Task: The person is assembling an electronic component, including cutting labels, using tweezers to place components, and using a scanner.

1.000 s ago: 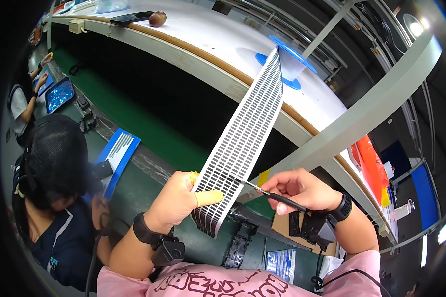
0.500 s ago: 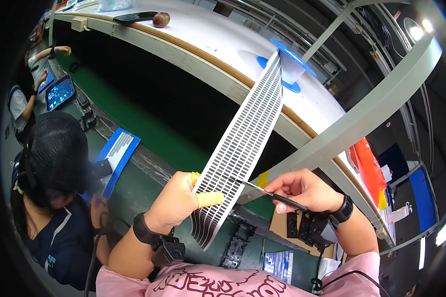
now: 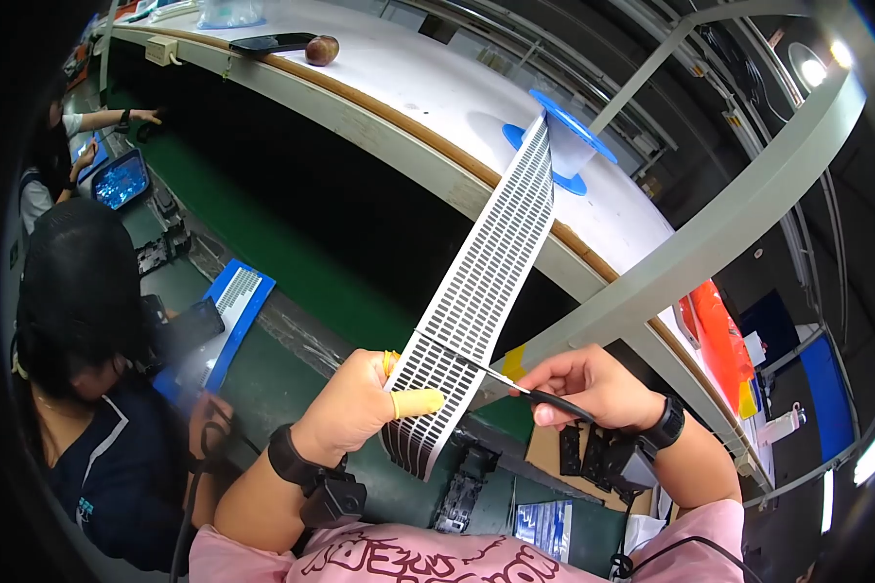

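I have the left hand [image 3: 355, 398] pinching the patterned strip [image 3: 486, 282], which runs to a spool [image 3: 576, 151] on the white tabletop [image 3: 418, 97]; the right hand [image 3: 598, 384] grips a black-handled tool [image 3: 559, 402]. A lamp [image 3: 812, 70] glows overhead.

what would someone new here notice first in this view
The long white strip with rows of dark rectangles stands out, running from the blue-rimmed reel on the white table down to the left hand. Bright yellow covers that hand's thumb, while the right hand holds a slim black-handled tool, its metal end at the strip.
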Available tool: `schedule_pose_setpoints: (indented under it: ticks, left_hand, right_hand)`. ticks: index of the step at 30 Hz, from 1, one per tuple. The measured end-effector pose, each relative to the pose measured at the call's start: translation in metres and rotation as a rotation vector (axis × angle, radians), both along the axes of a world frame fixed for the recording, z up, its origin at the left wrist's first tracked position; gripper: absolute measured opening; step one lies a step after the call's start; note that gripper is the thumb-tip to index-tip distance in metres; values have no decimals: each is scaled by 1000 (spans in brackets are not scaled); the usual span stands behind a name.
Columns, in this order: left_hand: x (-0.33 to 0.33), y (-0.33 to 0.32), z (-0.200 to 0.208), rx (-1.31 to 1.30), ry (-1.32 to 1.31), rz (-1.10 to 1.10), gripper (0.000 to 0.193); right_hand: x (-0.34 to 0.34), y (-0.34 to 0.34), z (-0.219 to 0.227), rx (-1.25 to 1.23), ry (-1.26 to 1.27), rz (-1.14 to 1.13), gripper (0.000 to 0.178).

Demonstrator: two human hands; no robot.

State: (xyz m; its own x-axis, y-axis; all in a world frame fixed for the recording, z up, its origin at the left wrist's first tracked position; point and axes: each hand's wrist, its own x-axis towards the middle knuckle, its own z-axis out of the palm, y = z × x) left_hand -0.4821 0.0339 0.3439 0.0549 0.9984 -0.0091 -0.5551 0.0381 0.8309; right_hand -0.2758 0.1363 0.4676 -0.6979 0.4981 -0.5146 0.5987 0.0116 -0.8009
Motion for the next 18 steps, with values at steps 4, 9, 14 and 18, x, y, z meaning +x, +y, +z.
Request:
schedule_pose_setpoints:
  ticks: [4,9,14,18]
  left_hand:
    - [1,0,1,-3,-25,-34,21]
    - [0,0,1,2,-47,-58,22]
    - [-1,-2,1,19,-29,-30,22]
    - [-3,-1,-1,3,-30,-33,21]
  right_hand:
    - [-8,0,0,-10,16,15,35]
    - [-12,3,-1,-25,36,28,36]
    - [-18,0,-2,21,10,10,36]
    - [-21,-2,0,40,-25,27,35]
